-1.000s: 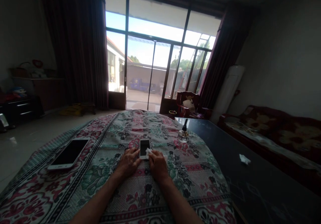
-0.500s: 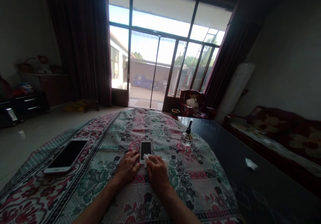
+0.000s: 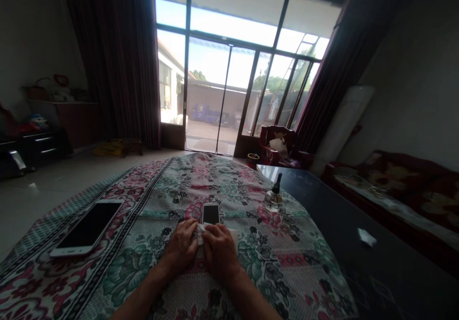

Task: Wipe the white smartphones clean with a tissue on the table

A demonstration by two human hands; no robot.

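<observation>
A small white phone (image 3: 211,214) with a dark screen lies on the floral tablecloth, its near end hidden by my hands. A crumpled white tissue (image 3: 201,235) is bunched between the hands just in front of it. My left hand (image 3: 182,242), fingers curled, grips the tissue's left side. My right hand (image 3: 220,249) is closed on its other side, the thumb tucked in. Beside the right hand a flat pale thing (image 3: 234,236) shows in part; I cannot make out its kind.
A larger white phone (image 3: 88,228) lies to the left on the tablecloth (image 3: 158,224). A clear round bottle with a black top (image 3: 274,195) stands to the right. A crumpled white tissue (image 3: 366,237) rests on the dark table (image 3: 322,210). A red sofa (image 3: 394,176) is beyond.
My left hand has come from the small phone's left edge to the tissue. My right hand has drawn the tissue slightly back and left, off the screen. The view has shifted slightly.
</observation>
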